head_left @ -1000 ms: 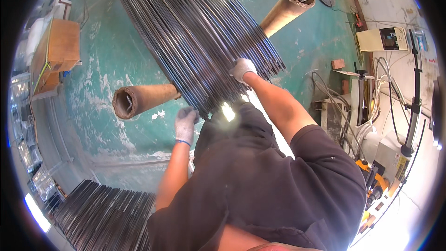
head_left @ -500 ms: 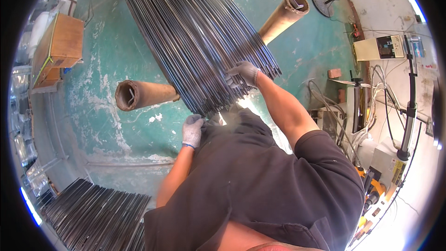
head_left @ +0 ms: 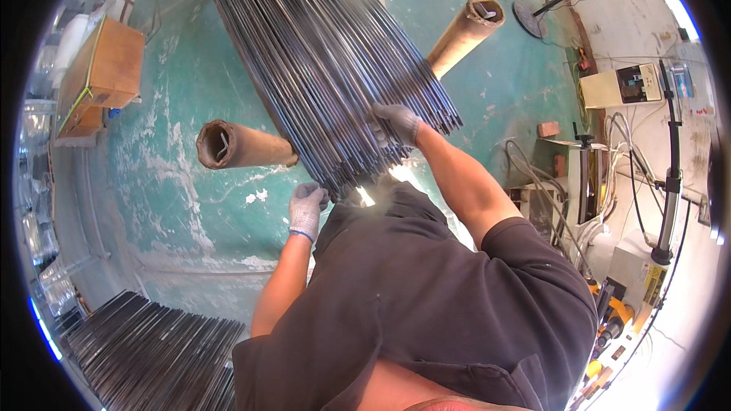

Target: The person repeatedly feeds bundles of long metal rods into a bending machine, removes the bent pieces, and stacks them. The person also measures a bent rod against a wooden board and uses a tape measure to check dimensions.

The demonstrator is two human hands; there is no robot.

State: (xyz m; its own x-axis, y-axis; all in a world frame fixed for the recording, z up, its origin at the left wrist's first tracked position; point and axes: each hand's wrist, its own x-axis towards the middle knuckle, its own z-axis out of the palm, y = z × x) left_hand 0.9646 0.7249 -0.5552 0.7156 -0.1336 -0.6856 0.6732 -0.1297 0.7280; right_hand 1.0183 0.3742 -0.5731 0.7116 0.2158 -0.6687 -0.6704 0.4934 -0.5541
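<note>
A wide layer of long, thin dark metal rods (head_left: 327, 68) stretches from the far side toward me, its near ends uneven. It lies across a brown cardboard tube, whose left part (head_left: 251, 147) and right part (head_left: 461, 38) stick out on either side. My right hand (head_left: 397, 123), in a grey knit glove, is curled over rods near their right-hand near ends. Just left of the nearest rod ends is my gloved left hand (head_left: 307, 209), its fingers curled closed. Whatever those fingers pinch, if anything, is hidden.
Another pile of dark rods (head_left: 156, 354) lies at the lower left. A brown wooden box (head_left: 114, 61) stands at left on the green, worn floor (head_left: 175, 183). Along the right wall are a beige device (head_left: 620, 85), cables and a black stand (head_left: 670, 183).
My left hand has shifted slightly left and up, away from the rod ends. My right hand stays on the rods, almost in place. The whole view has moved a little.
</note>
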